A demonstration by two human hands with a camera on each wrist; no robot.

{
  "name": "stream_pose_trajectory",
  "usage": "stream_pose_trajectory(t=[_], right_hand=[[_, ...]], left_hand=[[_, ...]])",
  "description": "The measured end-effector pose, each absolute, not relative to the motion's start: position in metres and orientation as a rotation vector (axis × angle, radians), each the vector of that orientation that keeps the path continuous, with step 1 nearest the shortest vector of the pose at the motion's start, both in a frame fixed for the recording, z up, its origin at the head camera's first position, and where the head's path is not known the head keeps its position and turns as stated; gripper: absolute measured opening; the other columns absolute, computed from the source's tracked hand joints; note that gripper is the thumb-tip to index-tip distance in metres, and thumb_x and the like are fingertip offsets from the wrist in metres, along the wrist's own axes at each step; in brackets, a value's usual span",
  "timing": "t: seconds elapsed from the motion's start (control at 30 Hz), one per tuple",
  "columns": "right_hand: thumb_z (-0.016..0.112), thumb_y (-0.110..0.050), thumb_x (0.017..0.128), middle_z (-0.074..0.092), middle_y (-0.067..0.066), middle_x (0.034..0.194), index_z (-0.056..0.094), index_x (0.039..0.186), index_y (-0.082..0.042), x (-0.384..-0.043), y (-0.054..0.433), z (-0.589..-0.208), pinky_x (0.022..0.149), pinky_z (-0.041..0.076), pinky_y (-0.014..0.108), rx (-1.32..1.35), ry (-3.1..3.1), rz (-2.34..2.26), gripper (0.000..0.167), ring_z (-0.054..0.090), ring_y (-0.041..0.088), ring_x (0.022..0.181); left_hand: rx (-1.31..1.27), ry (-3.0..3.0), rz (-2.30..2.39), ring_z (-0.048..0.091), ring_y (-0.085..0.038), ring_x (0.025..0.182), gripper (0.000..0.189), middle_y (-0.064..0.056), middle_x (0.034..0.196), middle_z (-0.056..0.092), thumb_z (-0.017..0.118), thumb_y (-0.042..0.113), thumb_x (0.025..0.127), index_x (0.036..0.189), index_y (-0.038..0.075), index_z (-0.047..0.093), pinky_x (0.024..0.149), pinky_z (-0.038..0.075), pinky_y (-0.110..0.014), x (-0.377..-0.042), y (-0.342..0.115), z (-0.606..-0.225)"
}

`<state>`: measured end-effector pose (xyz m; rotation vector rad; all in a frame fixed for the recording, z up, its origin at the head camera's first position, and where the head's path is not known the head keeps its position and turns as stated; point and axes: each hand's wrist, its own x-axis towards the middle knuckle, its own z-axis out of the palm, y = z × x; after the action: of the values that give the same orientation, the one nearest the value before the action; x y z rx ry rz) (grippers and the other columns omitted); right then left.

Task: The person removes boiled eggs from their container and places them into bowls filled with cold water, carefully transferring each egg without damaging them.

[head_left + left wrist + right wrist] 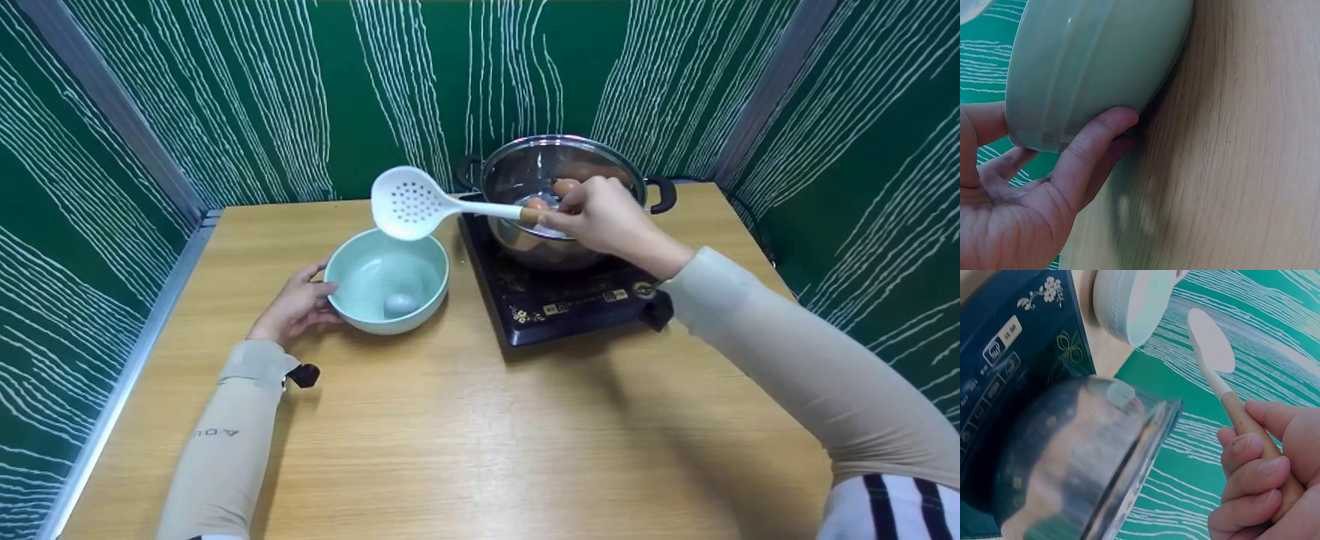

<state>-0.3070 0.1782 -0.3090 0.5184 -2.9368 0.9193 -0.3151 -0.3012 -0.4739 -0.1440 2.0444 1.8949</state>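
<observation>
In the head view my right hand (606,217) grips the wooden handle of a white skimmer (409,204), its fingers wrapped round it in the right wrist view. The skimmer's perforated head hovers over the far rim of a pale green bowl (366,279). Inside the bowl lies one pale egg (400,304). My left hand (301,304) holds the bowl's left side, thumb at the rim and fingers curled against the lower wall (1100,73). Brown eggs (567,187) show in the steel pot (540,251) beneath my right hand.
The pot stands on a black induction cooker (570,311), with dark handles (661,195) sticking out at both sides. Green walls with white streaks (405,90) enclose the wooden table (420,435) at the back and sides.
</observation>
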Motion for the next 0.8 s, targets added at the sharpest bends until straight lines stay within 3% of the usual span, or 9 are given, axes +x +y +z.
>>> stream_pose_trajectory(t=[0.07,0.13,0.2,0.3,0.4,0.5,0.63,0.8], right_hand=[[0.077,-0.033,0.103,0.079,0.014,0.101,0.086,0.108,-0.003,-0.307,0.182,-0.305,0.054,0.039,0.022,0.500,-2.917,0.943,0.032,0.056,0.018,0.070],[0.078,-0.032,0.103,0.080,0.014,0.099,0.086,0.109,-0.002,-0.307,0.187,-0.301,0.053,0.040,0.020,0.481,-2.903,0.962,0.032,0.056,0.017,0.069],[0.077,-0.034,0.103,0.078,0.011,0.088,0.085,0.112,-0.001,-0.306,0.191,-0.297,0.051,0.043,0.019,0.447,-2.910,0.980,0.034,0.059,0.014,0.065],[0.076,-0.037,0.104,0.071,0.006,0.073,0.084,0.101,0.000,-0.306,0.196,-0.291,0.047,0.050,0.019,0.389,-2.933,1.007,0.038,0.062,0.009,0.056],[0.075,-0.040,0.104,0.072,0.009,0.084,0.084,0.105,0.001,-0.305,0.202,-0.284,0.049,0.058,0.023,0.346,-2.953,1.050,0.042,0.067,0.009,0.056],[0.075,-0.043,0.104,0.074,0.014,0.094,0.085,0.108,0.001,-0.304,0.207,-0.279,0.051,0.055,0.020,0.324,-2.954,0.993,0.045,0.066,0.012,0.067],[0.074,-0.046,0.104,0.071,0.010,0.088,0.086,0.108,-0.002,-0.305,0.215,-0.273,0.052,0.039,0.023,0.308,-2.943,0.871,0.046,0.053,0.019,0.075],[0.073,-0.049,0.103,0.066,0.006,0.088,0.085,0.113,-0.003,-0.308,0.228,-0.267,0.053,0.043,0.025,0.241,-2.964,0.889,0.048,0.053,0.021,0.077]], left_hand=[[-0.138,2.047,1.893,0.076,-0.028,0.113,0.069,-0.033,0.166,0.038,0.047,0.013,0.115,0.176,0.017,0.016,0.084,0.070,-0.038,-0.315,-0.301,-0.474],[-0.129,2.049,1.892,0.075,-0.029,0.115,0.068,-0.032,0.167,0.036,0.047,0.013,0.115,0.176,0.016,0.016,0.085,0.070,-0.038,-0.315,-0.301,-0.474],[-0.134,2.053,1.892,0.075,-0.029,0.114,0.068,-0.031,0.167,0.036,0.047,0.013,0.115,0.176,0.016,0.017,0.084,0.070,-0.038,-0.315,-0.301,-0.474],[-0.139,2.045,1.898,0.076,-0.027,0.112,0.068,-0.031,0.168,0.035,0.047,0.013,0.115,0.176,0.016,0.016,0.084,0.070,-0.038,-0.315,-0.301,-0.475],[-0.149,2.037,1.901,0.077,-0.025,0.110,0.068,-0.032,0.168,0.036,0.047,0.013,0.115,0.176,0.016,0.016,0.085,0.070,-0.038,-0.315,-0.301,-0.476],[-0.149,2.035,1.899,0.077,-0.025,0.110,0.069,-0.033,0.168,0.034,0.047,0.014,0.115,0.176,0.015,0.015,0.085,0.070,-0.038,-0.315,-0.301,-0.476],[-0.151,2.048,1.887,0.076,-0.026,0.111,0.068,-0.033,0.167,0.036,0.047,0.015,0.116,0.176,0.016,0.015,0.086,0.070,-0.038,-0.315,-0.300,-0.475],[-0.159,2.057,1.878,0.077,-0.024,0.106,0.067,-0.032,0.165,0.038,0.046,0.014,0.116,0.176,0.017,0.017,0.086,0.069,-0.037,-0.316,-0.300,-0.475]])
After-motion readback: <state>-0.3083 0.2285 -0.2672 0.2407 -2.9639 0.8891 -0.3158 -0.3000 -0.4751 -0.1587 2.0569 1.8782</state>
